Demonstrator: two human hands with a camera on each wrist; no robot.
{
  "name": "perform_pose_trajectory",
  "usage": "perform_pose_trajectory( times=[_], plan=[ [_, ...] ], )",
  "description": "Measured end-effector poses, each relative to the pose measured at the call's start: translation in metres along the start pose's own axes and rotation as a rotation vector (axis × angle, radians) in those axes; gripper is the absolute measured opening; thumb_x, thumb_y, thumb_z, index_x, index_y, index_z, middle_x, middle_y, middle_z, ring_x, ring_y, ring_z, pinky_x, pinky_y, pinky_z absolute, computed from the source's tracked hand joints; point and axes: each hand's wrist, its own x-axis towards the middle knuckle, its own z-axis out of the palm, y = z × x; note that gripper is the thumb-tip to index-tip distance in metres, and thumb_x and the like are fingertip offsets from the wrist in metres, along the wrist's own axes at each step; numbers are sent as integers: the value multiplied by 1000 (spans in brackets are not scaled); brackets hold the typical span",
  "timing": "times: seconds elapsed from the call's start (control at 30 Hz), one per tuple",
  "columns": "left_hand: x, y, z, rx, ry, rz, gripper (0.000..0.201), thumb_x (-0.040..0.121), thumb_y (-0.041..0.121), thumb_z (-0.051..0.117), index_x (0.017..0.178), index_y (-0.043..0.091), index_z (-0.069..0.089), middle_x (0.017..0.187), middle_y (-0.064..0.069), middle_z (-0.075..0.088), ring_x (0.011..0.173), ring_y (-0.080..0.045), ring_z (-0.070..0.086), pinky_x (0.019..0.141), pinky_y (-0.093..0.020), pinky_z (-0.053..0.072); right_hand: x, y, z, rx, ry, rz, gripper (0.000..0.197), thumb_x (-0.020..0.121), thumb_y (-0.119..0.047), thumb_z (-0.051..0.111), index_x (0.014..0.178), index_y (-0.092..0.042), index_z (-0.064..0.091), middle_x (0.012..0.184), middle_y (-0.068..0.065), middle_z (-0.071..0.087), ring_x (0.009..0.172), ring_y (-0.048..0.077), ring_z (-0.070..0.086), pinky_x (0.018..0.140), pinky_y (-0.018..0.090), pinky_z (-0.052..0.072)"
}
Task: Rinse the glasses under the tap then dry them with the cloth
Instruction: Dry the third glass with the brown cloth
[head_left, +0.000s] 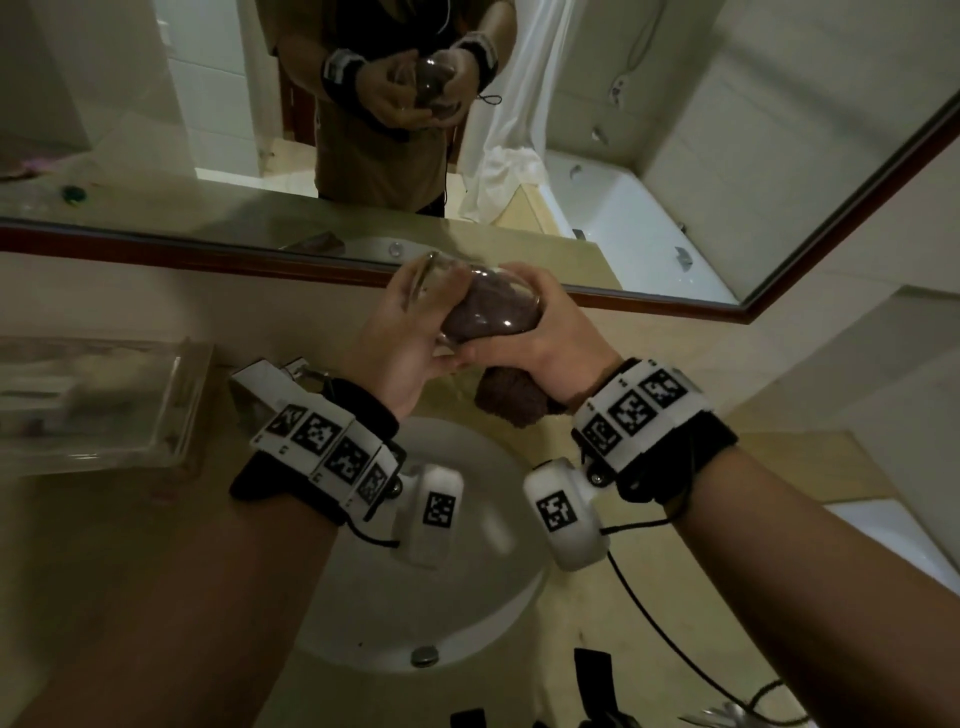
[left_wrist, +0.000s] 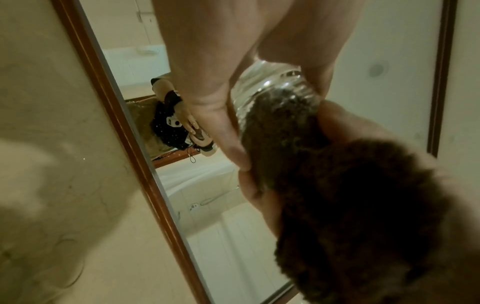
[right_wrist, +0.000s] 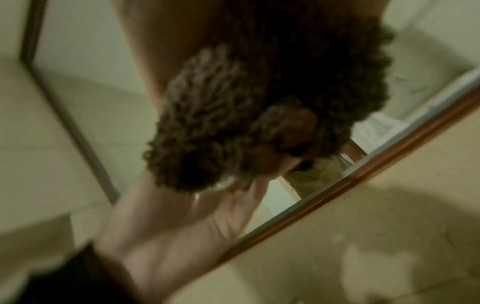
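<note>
A clear glass (head_left: 483, 301) is held on its side above the washbasin, in front of the mirror. My left hand (head_left: 410, 332) grips its base end, fingers curled round it. A dark brown cloth (head_left: 498, 312) is stuffed inside the glass, and its tail (head_left: 511, 402) hangs below my right hand (head_left: 550, 332), which grips the cloth at the glass's mouth. The left wrist view shows the ribbed glass (left_wrist: 262, 90) with the cloth (left_wrist: 337, 205) filling it. In the right wrist view the cloth (right_wrist: 259, 115) hides most of the glass, and the picture is blurred.
A white round basin (head_left: 488, 551) with a metal drain (head_left: 423, 656) lies below my wrists. A clear tray (head_left: 98, 405) sits on the beige counter at left. The wood-framed mirror (head_left: 675, 156) runs along the back wall. Black objects (head_left: 592, 675) stand at the counter's front edge.
</note>
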Motion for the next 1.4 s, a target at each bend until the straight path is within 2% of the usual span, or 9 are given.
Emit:
perform_pose_trajectory(
  times=[0.2,0.3,0.5,0.6,0.73,0.93,1.03,1.2,1.4],
  plan=[
    [-1,13,-8,-22,-28,-110,46,90,44,61,124,14,56,122,-12,64,110,-30,65,81,-52,57,-10,-3,14,-408,43,-250,95,65,-23,85,141,-24,29,115,0,59,99,13,60,89,24,48],
    [-1,13,-10,18,45,-52,28,91,35,63,113,18,59,114,-9,67,101,-25,69,69,-41,58,-7,-7,16,-309,36,-187,103,59,-25,89,141,-25,27,114,-1,58,100,12,60,89,21,46],
    [-5,10,-15,62,34,31,41,85,37,69,121,20,55,114,-6,65,99,-18,69,64,-36,57,4,-5,12,25,-64,49,96,43,-29,89,128,-19,46,111,-2,62,98,13,63,87,31,53],
    [-6,15,-16,-12,-24,-61,55,86,47,61,130,15,51,122,-9,63,107,-27,66,67,-40,57,-3,-9,16,-145,25,-119,80,58,-14,88,125,-21,44,102,-5,61,89,8,61,82,21,49],
    [-5,21,-18,-68,-85,-127,52,94,46,54,133,12,50,128,-16,61,113,-33,63,77,-46,57,-6,-16,19,-432,39,-280,89,62,-23,86,135,-24,35,109,-6,58,94,10,60,85,19,48],
    [-6,17,-20,50,3,19,27,91,33,64,114,19,58,113,-8,66,100,-22,68,64,-35,57,4,-15,15,8,-47,-5,79,54,-19,90,120,-25,49,103,-9,61,93,6,61,86,22,50],
    [-6,14,-25,88,-25,-38,55,82,46,68,126,18,52,122,-8,63,108,-25,66,75,-45,58,3,-11,16,-28,-43,34,74,49,-30,88,115,-22,54,103,-5,65,93,11,64,82,27,52],
    [-8,22,-27,32,-110,-170,74,80,65,53,135,16,50,125,-8,65,109,-27,67,86,-50,56,-8,-17,21,-479,48,-289,84,63,-30,85,133,-25,39,113,-3,62,98,13,60,87,23,47],
    [-7,21,-18,78,68,-19,34,92,37,62,116,13,60,110,-10,70,99,-22,70,69,-40,59,0,-17,20,-284,5,-133,83,54,-28,90,122,-25,43,106,-4,61,93,11,61,87,28,50]
  ],
)
